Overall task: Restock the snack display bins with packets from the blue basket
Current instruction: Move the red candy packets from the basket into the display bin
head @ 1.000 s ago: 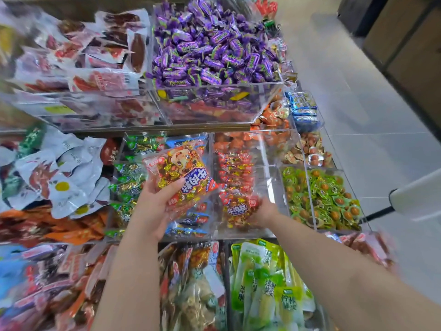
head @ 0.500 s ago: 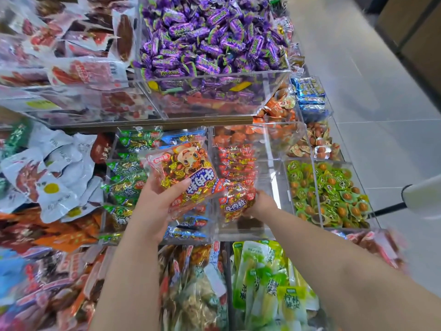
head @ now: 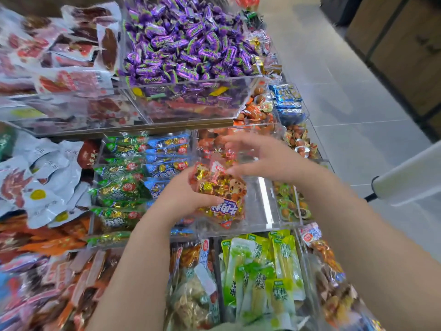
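A: Left hand (head: 176, 199), state?

B: Fingers clamped on the red packet (head: 219, 194), thumb across its face. It is held tilted, just above the clear bin (head: 265, 206). My reading: it is being lined up for that bin's bare front part.

A: Right hand (head: 267, 161)?

B: Fingers apart and mostly straight, thumb tip at the packet's top edge. No grip visible. Probably steadying or turning the packet.

A: Surroundings?

B: Blue packets (head: 167, 151) lie just left of the left fingers, with green packets (head: 119, 189) further left. Purple sweets (head: 186, 48) are heaped on the shelf beyond the right fingers. Long green packs (head: 257, 271) lie under both forearms.

A: Obstructions?

B: The bin's front wall stands between packet and floor of the bin, so the packet must go in from above. Blue basket not in view.
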Demonstrator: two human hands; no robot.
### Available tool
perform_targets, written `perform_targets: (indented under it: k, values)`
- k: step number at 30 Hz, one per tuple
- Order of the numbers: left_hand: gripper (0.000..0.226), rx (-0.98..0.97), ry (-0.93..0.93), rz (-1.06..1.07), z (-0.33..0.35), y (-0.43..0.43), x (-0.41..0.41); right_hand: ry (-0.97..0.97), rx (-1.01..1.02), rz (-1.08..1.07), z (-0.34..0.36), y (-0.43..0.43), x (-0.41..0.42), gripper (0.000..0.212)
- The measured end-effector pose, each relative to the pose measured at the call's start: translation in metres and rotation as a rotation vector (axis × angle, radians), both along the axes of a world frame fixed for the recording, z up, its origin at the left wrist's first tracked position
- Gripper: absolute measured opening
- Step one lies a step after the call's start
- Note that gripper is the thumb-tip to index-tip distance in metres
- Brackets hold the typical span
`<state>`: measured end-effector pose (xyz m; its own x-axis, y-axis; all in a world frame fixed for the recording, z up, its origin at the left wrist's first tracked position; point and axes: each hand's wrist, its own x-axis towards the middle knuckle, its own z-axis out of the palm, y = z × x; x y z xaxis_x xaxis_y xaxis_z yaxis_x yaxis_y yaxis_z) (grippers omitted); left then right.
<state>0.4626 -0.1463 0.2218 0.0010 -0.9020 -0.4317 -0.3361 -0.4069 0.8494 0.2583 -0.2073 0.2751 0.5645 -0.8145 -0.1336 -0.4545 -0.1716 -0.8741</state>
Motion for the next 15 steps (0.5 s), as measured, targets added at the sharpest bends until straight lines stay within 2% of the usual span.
perform_targets:
  k: [3,5,6,8,9,11,12,13,15]
  values:
    - [0.057,-0.020,-0.012,-0.059,0.004,-0.008,-0.012,0.287,-0.148,0.090,-0.004,-0.001,0.003,0.078]
    - [0.054,-0.013,0.011,-0.041,0.004,-0.009,-0.014,0.367,-0.200,0.071,-0.013,0.000,0.002,0.075]
    - [0.055,0.003,0.041,-0.021,0.005,-0.009,-0.013,0.349,-0.193,0.049,-0.017,0.001,0.001,0.068]
    - [0.061,0.029,0.106,0.022,0.005,-0.007,-0.011,0.242,-0.128,0.004,-0.025,0.002,-0.006,0.049]
    - [0.072,0.034,0.134,0.045,0.008,-0.005,-0.010,0.184,-0.082,-0.023,-0.028,0.002,-0.010,0.042]
    - [0.124,0.061,0.167,0.112,0.012,-0.001,-0.010,0.015,0.047,-0.116,-0.033,0.001,-0.020,0.035]
    - [0.138,0.054,0.199,0.148,0.011,0.001,-0.009,-0.095,0.120,-0.200,-0.036,0.001,-0.023,0.033]
    - [0.137,0.040,0.239,0.179,0.011,0.003,-0.011,-0.203,0.190,-0.305,-0.041,0.002,-0.023,0.031]
    - [0.105,0.014,0.294,0.208,0.009,0.006,-0.015,-0.373,0.304,-0.466,-0.051,0.006,-0.018,0.029]
